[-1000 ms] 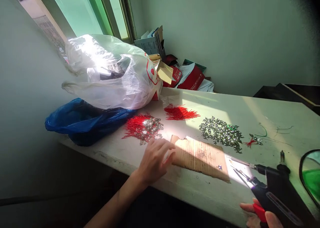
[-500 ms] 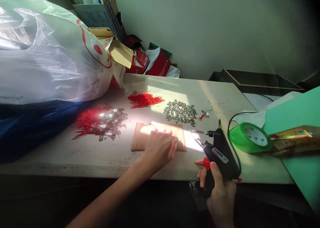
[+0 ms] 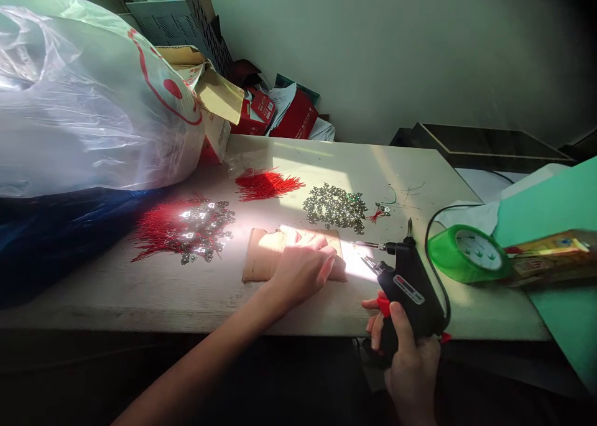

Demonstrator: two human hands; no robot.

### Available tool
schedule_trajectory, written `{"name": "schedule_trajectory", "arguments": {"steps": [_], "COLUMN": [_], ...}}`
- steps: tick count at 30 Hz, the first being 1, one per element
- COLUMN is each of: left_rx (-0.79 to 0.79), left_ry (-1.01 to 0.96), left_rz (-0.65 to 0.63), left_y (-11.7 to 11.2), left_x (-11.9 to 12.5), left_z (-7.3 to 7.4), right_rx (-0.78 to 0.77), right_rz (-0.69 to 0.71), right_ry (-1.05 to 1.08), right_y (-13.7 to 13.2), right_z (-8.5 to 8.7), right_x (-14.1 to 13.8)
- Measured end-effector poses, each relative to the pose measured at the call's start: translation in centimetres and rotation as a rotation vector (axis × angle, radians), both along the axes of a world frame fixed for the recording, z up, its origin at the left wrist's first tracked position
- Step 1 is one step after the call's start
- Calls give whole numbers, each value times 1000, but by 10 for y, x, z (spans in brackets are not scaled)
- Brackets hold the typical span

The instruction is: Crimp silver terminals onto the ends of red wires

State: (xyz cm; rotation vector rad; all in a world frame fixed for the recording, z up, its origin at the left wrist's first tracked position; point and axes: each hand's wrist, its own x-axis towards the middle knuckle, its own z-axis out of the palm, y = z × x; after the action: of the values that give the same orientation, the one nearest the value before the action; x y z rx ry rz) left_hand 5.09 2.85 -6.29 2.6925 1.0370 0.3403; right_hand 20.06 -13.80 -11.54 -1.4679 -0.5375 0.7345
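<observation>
The left hand [image 3: 301, 272] lies on a flat piece of brown cardboard [image 3: 263, 258] near the front edge of the desk [image 3: 116, 305]. Its fingers are together and slightly curled, and they hold nothing that I can see. The right hand [image 3: 410, 367] is clamped around the grip of a black soldering gun [image 3: 410, 288], at the front edge of the desk, with one finger by the red trigger. The long metal tip of the gun points left, toward the cardboard, almost along the front edge.

Beyond the cardboard lie three loose piles: short red wires [image 3: 265, 185], red wires mixed with small metal pieces [image 3: 186, 230], and shiny metal pieces alone [image 3: 333, 207]. A roll of green tape [image 3: 466, 254] stands near the right edge. At the left, a big translucent plastic bag [image 3: 93, 96] with red print bulges over a blue plastic bag [image 3: 56, 242]. I cannot tell what is inside them. Behind it, an open cardboard box [image 3: 214, 137] stands at the back corner.
</observation>
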Motion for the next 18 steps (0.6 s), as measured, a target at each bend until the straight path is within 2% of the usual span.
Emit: {"name": "schedule_trajectory", "arguments": {"steps": [6,18], "left_rx": [-76,-106], "left_ry": [-96,-88], "left_rz": [-20,-17], "left_y": [-3,1], "left_x": [0,-1], "left_z": [-5,-6], "right_rx": [-15,-17], "right_rz": [9,27], "right_ry": [6,-17], "right_y": [1,0], "right_z": [4,1], "right_x": [-1,0]}}
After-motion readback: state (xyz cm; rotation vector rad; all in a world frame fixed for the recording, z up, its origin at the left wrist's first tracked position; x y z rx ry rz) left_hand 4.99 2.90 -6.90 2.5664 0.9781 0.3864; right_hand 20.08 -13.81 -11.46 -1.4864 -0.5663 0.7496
